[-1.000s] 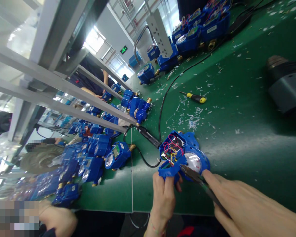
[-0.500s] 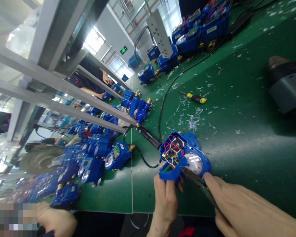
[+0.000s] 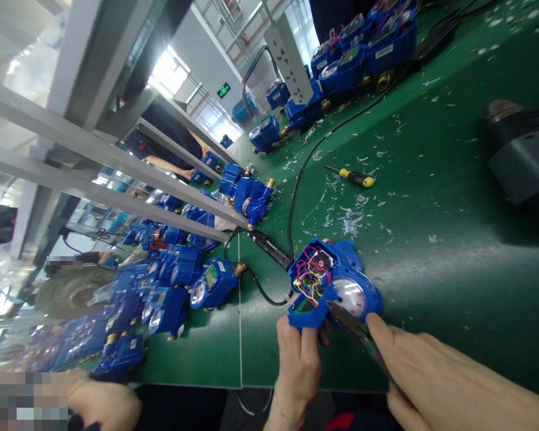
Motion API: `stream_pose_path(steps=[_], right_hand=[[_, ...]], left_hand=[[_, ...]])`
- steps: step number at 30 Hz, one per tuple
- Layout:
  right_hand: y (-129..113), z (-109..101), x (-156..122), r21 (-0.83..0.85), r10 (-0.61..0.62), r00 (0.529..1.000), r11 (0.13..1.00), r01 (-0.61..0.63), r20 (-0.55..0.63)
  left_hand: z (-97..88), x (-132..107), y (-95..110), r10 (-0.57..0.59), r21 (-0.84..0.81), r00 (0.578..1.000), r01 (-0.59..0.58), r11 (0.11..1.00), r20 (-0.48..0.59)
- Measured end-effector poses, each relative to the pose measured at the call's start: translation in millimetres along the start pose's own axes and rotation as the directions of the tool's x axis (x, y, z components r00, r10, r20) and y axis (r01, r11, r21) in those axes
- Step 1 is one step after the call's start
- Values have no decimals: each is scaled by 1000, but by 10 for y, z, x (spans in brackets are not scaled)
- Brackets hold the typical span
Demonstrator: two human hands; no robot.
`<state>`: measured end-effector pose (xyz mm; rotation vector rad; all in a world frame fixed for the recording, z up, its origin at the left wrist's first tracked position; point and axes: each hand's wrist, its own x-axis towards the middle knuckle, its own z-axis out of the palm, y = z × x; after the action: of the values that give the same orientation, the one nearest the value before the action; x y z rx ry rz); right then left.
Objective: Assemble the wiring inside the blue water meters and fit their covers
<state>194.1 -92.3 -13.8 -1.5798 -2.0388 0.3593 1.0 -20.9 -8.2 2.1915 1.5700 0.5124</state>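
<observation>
Currently I see the left hand (image 3: 299, 365) closed around the near edge of a blue meter (image 3: 341, 263), with its fingers curled over the bottom of the opened housing. The meter lies on the green mat (image 3: 453, 269), close to the near edge of the bench. Its cover is open, so a tangle of red, yellow and blue wires (image 3: 314, 275) shows, and the round white dial (image 3: 353, 295) sits just beside them. The right hand (image 3: 431, 383) is clamped on a pair of pliers (image 3: 348, 318), with the forefinger laid along the handle. The tips point at the meter where the wires meet the dial, but I cannot tell whether they pinch anything. A black cable (image 3: 296, 191) runs up the mat from the meter's far side. 1 yellow-handled screwdriver (image 3: 357, 177) lies well apart beyond it among white scraps. A heap of blue meters (image 3: 179, 281) sits to the left, and another person's hand (image 3: 112, 404) is at the lower left.
</observation>
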Motion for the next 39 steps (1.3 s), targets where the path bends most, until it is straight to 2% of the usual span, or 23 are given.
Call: stream_pose_path(steps=[9,15,20,25,28,31,35,39], right_hand=[[-17,13,74,3,-3,1000,1000,2,20],[8,65,-28,15,11,999,1000,-12,38],[-8,106,-24,112,97,992,988,-106,79],[7,23,44,291,208,968,926,-240,138],[41,-16,36,309,204,968,920,-241,147],[42,-28,46,224,155,986,961,-163,55],[1,-71,134,13,70,976,998,-69,-206],[-25,-111,207,-96,23,964,994,-50,-267]], left_hand=[[-44,41,-27,80,91,997,-81,992,19],[-3,21,-22,40,48,999,-39,998,-8],[3,36,-39,-12,-16,1000,11,1000,-10],[-27,71,-38,-22,-19,1000,23,1000,20],[-49,99,8,-7,-45,999,9,999,46],[-62,123,67,-9,-91,999,13,996,47],[-54,128,95,-44,-149,998,51,988,51],[-40,125,78,-82,-180,994,94,979,71]])
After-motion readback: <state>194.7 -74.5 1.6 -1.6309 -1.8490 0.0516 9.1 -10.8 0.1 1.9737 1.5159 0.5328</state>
